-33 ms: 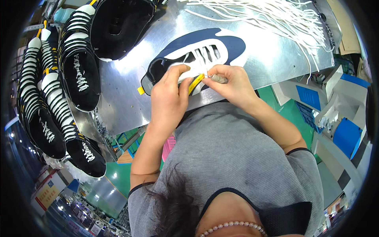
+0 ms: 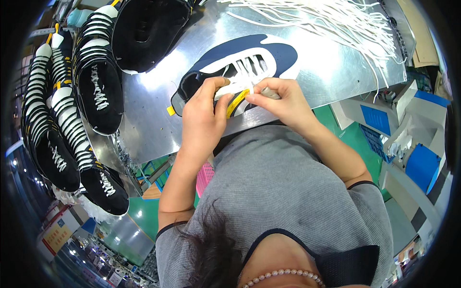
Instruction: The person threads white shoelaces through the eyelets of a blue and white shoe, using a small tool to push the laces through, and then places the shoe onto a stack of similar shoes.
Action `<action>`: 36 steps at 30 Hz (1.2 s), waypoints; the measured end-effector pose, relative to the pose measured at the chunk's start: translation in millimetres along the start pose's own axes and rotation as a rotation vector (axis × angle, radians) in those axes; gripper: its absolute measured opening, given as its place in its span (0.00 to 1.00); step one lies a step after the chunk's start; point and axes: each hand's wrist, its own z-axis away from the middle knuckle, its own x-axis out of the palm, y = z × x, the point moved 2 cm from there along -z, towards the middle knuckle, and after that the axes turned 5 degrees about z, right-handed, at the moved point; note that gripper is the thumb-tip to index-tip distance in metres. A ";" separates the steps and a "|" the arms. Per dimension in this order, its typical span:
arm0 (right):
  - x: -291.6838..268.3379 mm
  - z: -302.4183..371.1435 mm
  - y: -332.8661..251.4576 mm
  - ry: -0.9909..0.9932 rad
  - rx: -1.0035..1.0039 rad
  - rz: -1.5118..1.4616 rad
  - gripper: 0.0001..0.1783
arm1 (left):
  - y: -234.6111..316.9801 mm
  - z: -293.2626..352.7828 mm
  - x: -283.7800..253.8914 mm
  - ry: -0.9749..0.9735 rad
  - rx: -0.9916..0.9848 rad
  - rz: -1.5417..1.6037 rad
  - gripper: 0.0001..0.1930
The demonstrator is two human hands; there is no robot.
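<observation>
A navy and white shoe upper [image 2: 271, 53] lies flat on the shiny metal table [image 2: 153, 120]. White lace [image 2: 246, 67] runs through its eyelets. My left hand [image 2: 204, 120] grips the near edge of the upper, thumb beside a yellow strip [image 2: 237, 102] that sticks out from it. Just to the right of that thumb, my right hand [image 2: 283, 98] pinches the end of the white lace. The two hands almost touch over the shoe's near side.
A heap of loose white laces [image 2: 336, 19] covers the table's far right. Black uppers with white laces [image 2: 98, 91] lie stacked along the left, and another black upper [image 2: 149, 33] lies at the far left. Blue and white boxes [image 2: 422, 163] stand lower right.
</observation>
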 end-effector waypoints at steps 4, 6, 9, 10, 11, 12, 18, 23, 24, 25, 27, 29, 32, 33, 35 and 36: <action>4.0 -16.9 -14.6 0.030 -0.011 -0.315 0.10 | 8.8 -6.0 -4.7 -0.094 0.006 -0.022 0.12; 10.9 -19.7 -6.9 0.056 -0.092 -0.293 0.10 | 10.7 -6.3 -3.7 -0.117 -0.002 -0.015 0.13; 13.9 -19.3 -3.9 0.091 -0.166 -0.297 0.11 | 9.9 -6.6 -1.3 -0.124 -0.031 -0.051 0.15; 12.7 -20.3 -2.5 0.083 -0.148 -0.277 0.10 | 8.1 -5.9 0.6 -0.114 -0.046 -0.089 0.15; 11.4 -20.0 -1.9 0.077 -0.131 -0.257 0.10 | 6.5 -5.2 2.2 -0.105 -0.060 -0.128 0.16; 8.5 -18.9 -5.8 0.034 -0.092 -0.294 0.10 | 5.6 -6.0 3.6 -0.096 -0.068 -0.164 0.17; 10.8 -21.7 1.8 0.018 -0.036 -0.345 0.09 | 3.7 -8.5 3.7 -0.049 0.077 -0.156 0.16; 11.1 -22.5 4.3 0.059 0.018 -0.357 0.10 | 10.0 -7.3 8.8 -0.051 -0.100 -0.189 0.14; 11.3 -20.5 2.7 0.059 0.019 -0.353 0.10 | 9.5 -6.8 8.7 -0.035 -0.083 -0.209 0.13; 11.6 -15.1 -1.8 0.079 -0.042 -0.302 0.11 | 9.2 -7.1 8.6 -0.020 -0.065 -0.229 0.13; 8.7 -2.7 -5.8 0.099 -0.101 -0.249 0.12 | 9.7 -10.5 7.5 -0.033 -0.063 -0.226 0.12; 0.3 12.5 -4.1 0.019 -0.120 -0.098 0.13 | 8.4 -10.2 8.3 -0.044 -0.068 -0.224 0.12; -0.6 19.4 -7.1 0.008 -0.050 -0.002 0.09 | 7.7 -9.0 11.4 0.012 0.036 -0.247 0.11; -0.7 19.7 -7.4 -0.007 -0.009 0.028 0.08 | 6.3 -7.6 10.6 0.015 0.029 -0.240 0.11; -2.1 17.7 -6.7 -0.016 -0.003 0.048 0.08 | 7.2 -6.5 10.8 0.017 0.024 -0.231 0.11; -2.2 15.9 -6.4 -0.028 0.000 0.065 0.08 | 9.7 -6.9 11.0 0.009 0.024 -0.216 0.11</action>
